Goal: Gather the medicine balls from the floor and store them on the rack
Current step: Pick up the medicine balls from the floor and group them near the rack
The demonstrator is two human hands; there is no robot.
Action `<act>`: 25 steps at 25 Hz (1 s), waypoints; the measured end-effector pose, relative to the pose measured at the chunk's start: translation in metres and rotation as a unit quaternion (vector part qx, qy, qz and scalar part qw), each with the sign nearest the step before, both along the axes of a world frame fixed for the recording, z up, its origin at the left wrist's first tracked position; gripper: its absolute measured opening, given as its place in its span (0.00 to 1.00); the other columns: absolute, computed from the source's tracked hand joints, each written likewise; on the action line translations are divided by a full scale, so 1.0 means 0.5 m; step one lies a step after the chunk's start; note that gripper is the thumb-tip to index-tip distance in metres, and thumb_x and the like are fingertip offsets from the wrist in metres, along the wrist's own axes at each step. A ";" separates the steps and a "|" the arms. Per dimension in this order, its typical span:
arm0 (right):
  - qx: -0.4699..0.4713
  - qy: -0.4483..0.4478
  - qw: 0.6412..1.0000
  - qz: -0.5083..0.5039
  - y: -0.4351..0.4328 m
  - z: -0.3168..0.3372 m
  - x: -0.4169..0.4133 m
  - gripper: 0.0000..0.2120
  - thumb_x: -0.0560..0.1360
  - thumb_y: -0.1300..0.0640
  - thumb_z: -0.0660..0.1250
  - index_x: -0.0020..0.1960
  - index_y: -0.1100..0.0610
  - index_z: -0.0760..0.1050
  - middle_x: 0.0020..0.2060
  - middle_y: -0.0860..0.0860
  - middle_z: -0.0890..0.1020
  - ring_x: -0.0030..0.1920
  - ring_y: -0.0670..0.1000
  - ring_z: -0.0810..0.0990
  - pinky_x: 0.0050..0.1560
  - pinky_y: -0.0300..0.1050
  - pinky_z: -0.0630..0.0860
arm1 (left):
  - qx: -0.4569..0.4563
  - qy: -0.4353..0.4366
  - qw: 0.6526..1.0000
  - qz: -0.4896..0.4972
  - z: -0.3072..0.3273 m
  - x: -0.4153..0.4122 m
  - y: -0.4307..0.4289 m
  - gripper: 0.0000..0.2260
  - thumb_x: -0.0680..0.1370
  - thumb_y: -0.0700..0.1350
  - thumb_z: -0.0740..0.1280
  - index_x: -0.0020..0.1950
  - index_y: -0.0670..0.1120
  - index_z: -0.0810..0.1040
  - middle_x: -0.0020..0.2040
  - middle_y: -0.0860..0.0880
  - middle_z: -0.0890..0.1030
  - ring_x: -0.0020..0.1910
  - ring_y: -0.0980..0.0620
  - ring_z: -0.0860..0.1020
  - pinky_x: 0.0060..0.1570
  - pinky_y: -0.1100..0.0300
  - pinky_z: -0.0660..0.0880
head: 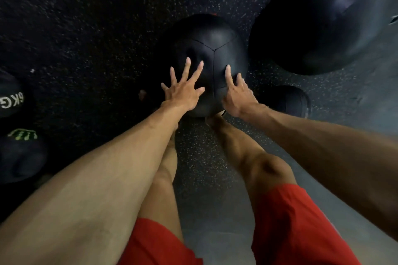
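Black medicine ball (pixel 212 36) sits on speckled floor (pixel 86 28), at the feet. The left hand (pixel 183 90) and right hand (pixel 239 94) are open, fingers spread over its near face. Advise: palms to opposite sides, then lift.

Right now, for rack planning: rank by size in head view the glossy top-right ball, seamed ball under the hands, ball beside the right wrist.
1. Glossy black ball, partly cropped.
2. Seamed black medicine ball.
3. Small black ball.

Black medicine balls (pixel 206 34) lie on speckled floor (pixel 97 28).
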State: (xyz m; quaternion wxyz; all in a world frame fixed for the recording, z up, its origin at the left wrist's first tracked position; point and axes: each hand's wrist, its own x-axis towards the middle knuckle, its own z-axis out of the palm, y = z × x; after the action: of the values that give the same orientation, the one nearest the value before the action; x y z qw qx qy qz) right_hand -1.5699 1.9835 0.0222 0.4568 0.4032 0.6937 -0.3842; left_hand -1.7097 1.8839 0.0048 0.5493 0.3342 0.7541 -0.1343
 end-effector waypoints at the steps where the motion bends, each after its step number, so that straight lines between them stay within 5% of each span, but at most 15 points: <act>1: 0.004 0.014 1.000 0.012 0.000 -0.004 -0.008 0.46 0.81 0.55 0.64 0.81 0.51 0.30 0.80 0.67 0.45 0.81 0.65 0.48 0.78 0.62 0.55 | 0.003 0.006 1.000 0.010 -0.008 -0.017 0.000 0.32 0.83 0.59 0.56 0.78 0.67 0.35 0.80 0.57 0.31 0.80 0.38 0.37 0.72 0.28 0.48; 7: 0.022 0.054 0.998 -0.032 -0.020 -0.015 -0.126 0.45 0.78 0.63 0.62 0.82 0.56 0.32 0.76 0.73 0.48 0.79 0.70 0.50 0.79 0.61 0.54 | 0.030 0.015 0.999 -0.016 -0.043 -0.160 -0.012 0.30 0.84 0.59 0.54 0.77 0.69 0.36 0.80 0.57 0.34 0.80 0.41 0.40 0.73 0.29 0.51; 11: 0.019 0.029 0.993 -0.111 -0.045 -0.013 -0.208 0.44 0.78 0.66 0.60 0.81 0.60 0.32 0.76 0.76 0.42 0.78 0.73 0.40 0.80 0.60 0.45 | 0.076 0.011 0.996 0.037 -0.037 -0.202 -0.019 0.30 0.84 0.59 0.56 0.79 0.66 0.40 0.82 0.50 0.40 0.81 0.40 0.45 0.73 0.30 0.55; 19: 0.068 0.010 0.975 -0.210 -0.030 -0.022 -0.330 0.43 0.76 0.70 0.57 0.82 0.57 0.37 0.75 0.77 0.41 0.78 0.73 0.39 0.80 0.60 0.46 | 0.123 0.033 0.983 0.133 -0.028 -0.153 -0.058 0.47 0.77 0.59 0.69 0.82 0.51 0.37 0.81 0.36 0.40 0.80 0.34 0.48 0.73 0.34 0.59; 22: 0.069 0.042 0.970 -0.228 -0.030 -0.033 -0.392 0.40 0.78 0.67 0.57 0.83 0.55 0.38 0.75 0.78 0.40 0.77 0.75 0.38 0.80 0.63 0.46 | 0.155 0.051 0.977 0.138 -0.039 -0.161 -0.067 0.55 0.71 0.64 0.72 0.82 0.49 0.38 0.80 0.36 0.38 0.80 0.35 0.43 0.73 0.31 0.52; 25: 0.061 0.075 0.971 -0.219 -0.037 -0.042 -0.452 0.37 0.83 0.52 0.60 0.83 0.57 0.40 0.74 0.78 0.41 0.77 0.76 0.38 0.79 0.65 0.45 | 0.140 0.091 0.975 0.146 -0.038 -0.171 -0.066 0.58 0.65 0.71 0.68 0.82 0.47 0.40 0.80 0.36 0.38 0.80 0.36 0.41 0.72 0.29 0.50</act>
State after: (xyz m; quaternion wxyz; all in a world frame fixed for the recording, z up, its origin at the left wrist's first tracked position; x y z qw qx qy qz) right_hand -1.7959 1.9651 0.0011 0.2828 0.5425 0.6432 -0.4605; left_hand -1.7951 1.8510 -0.0143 0.4394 0.2800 0.8532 0.0245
